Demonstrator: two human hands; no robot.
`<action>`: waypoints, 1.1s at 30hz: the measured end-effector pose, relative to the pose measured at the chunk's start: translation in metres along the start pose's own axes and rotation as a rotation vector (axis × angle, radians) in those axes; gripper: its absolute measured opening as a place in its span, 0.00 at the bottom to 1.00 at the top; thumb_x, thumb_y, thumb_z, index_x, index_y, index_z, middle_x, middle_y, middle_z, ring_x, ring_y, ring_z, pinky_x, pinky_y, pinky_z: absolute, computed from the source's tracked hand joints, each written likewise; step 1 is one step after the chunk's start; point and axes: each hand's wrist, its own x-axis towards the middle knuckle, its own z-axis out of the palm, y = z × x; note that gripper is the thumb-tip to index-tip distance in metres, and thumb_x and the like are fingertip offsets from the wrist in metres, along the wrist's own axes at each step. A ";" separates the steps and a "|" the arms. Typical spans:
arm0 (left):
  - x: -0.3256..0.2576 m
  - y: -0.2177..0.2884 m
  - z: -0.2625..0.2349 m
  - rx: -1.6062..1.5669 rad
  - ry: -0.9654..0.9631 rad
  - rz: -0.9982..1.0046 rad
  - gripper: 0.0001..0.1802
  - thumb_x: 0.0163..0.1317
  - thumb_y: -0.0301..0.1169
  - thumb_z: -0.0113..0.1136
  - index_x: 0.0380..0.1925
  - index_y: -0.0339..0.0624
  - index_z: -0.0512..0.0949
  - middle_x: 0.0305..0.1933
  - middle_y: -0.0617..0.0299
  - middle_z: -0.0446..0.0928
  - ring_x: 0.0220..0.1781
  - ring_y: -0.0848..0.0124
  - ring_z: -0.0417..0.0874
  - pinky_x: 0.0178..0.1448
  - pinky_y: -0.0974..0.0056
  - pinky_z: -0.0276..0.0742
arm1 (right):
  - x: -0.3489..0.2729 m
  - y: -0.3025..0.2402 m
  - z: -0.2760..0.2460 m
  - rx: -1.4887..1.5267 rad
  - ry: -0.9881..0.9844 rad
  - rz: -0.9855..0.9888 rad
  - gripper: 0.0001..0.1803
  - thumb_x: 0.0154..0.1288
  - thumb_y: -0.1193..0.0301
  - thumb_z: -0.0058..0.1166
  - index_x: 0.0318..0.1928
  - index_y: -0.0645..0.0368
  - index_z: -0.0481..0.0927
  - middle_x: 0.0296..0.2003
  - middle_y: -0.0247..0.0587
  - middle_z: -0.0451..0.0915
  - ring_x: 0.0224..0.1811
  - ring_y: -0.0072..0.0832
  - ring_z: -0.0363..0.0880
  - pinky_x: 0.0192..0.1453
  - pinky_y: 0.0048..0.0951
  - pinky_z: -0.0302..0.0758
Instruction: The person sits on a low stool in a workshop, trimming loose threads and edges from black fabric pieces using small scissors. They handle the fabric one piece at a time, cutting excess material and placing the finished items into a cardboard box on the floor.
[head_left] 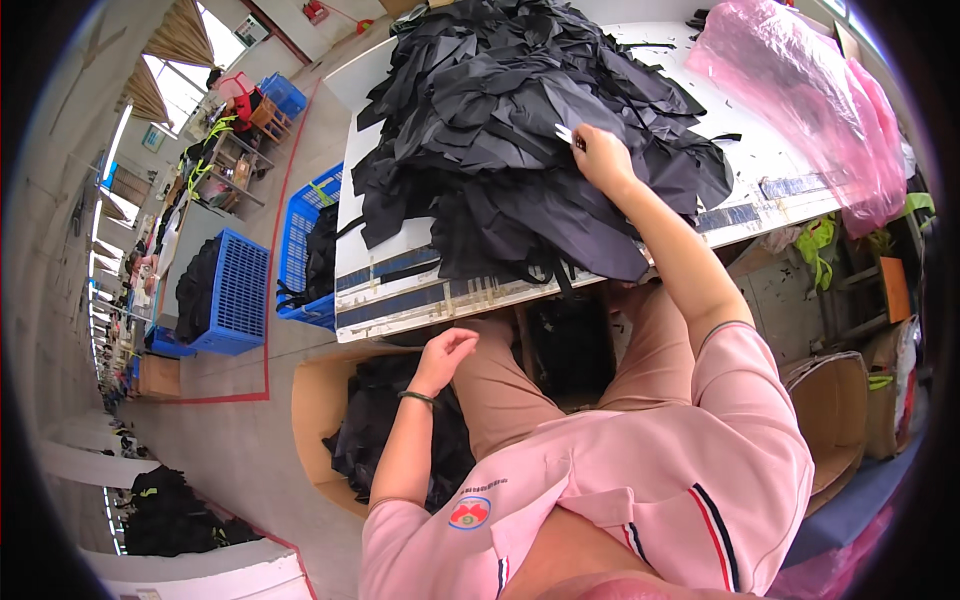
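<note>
We're seated at a white worktable w/ a big heap of black fabric pieces on top. Our right hand is up on the heap, right-centre, fingers pinched on a small pair of light metal snips/tweezers. Tool tips point left, resting against the cloth. Grip is narrow, closed on the tool. Can't tell if the hand also pinches fabric under it.

Our left hand hangs below the table edge, above the lap, fingers loosely curled, holding nothing we can see. Dark band on that wrist. It sits just over an open cardboard box on the floor to our left, w/ more black fabric inside.

Heap spills over the near table edge, a few strips dangling toward our knees. Pink plastic bag lies on the table's far right, apart from the heap. Blue plastic crates stand on the floor left of the table, dark cloth in them. Another cardboard box sits at our right.
</note>
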 end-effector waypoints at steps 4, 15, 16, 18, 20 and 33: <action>0.036 0.047 0.047 -0.518 -0.195 0.061 0.20 0.69 0.39 0.50 0.53 0.36 0.73 0.50 0.56 0.78 0.47 0.68 0.81 0.56 0.62 0.75 | -0.083 -0.051 -0.045 0.363 -0.176 -0.172 0.06 0.57 0.74 0.56 0.35 0.62 0.78 0.29 0.50 0.79 0.32 0.41 0.79 0.37 0.36 0.74; 0.093 0.106 0.146 -0.779 -0.412 -0.116 0.18 0.57 0.20 0.60 0.49 0.37 0.75 0.46 0.56 0.80 0.45 0.65 0.83 0.53 0.61 0.79 | -0.234 -0.095 -0.062 0.776 -0.815 -0.344 0.07 0.52 0.78 0.56 0.34 0.62 0.76 0.27 0.43 0.79 0.29 0.40 0.79 0.36 0.35 0.74; 0.092 0.102 0.147 -0.830 -0.410 -0.153 0.18 0.56 0.18 0.59 0.48 0.36 0.75 0.45 0.56 0.80 0.44 0.65 0.83 0.52 0.61 0.80 | -0.234 -0.093 -0.064 0.749 -0.811 -0.351 0.07 0.54 0.77 0.58 0.35 0.62 0.77 0.28 0.43 0.79 0.31 0.38 0.80 0.36 0.34 0.75; 0.085 0.095 0.146 -0.909 -0.356 -0.128 0.18 0.56 0.16 0.58 0.48 0.35 0.75 0.44 0.55 0.80 0.42 0.64 0.84 0.49 0.60 0.82 | -0.237 -0.087 -0.070 0.825 -0.750 -0.322 0.08 0.54 0.78 0.59 0.36 0.61 0.78 0.29 0.42 0.79 0.32 0.37 0.80 0.37 0.33 0.76; 0.076 0.106 0.135 -0.913 -0.228 -0.038 0.18 0.56 0.15 0.57 0.48 0.36 0.75 0.45 0.57 0.80 0.45 0.65 0.83 0.51 0.60 0.81 | -0.227 -0.087 -0.083 0.796 -0.606 -0.246 0.10 0.53 0.78 0.62 0.37 0.61 0.78 0.30 0.42 0.79 0.33 0.35 0.80 0.38 0.32 0.76; 0.038 0.114 0.107 -0.688 0.023 0.394 0.17 0.55 0.21 0.67 0.43 0.38 0.74 0.30 0.71 0.75 0.31 0.85 0.72 0.40 0.80 0.68 | -0.176 -0.070 -0.055 0.783 -0.337 0.161 0.09 0.58 0.73 0.61 0.37 0.64 0.79 0.27 0.37 0.81 0.32 0.23 0.79 0.39 0.24 0.74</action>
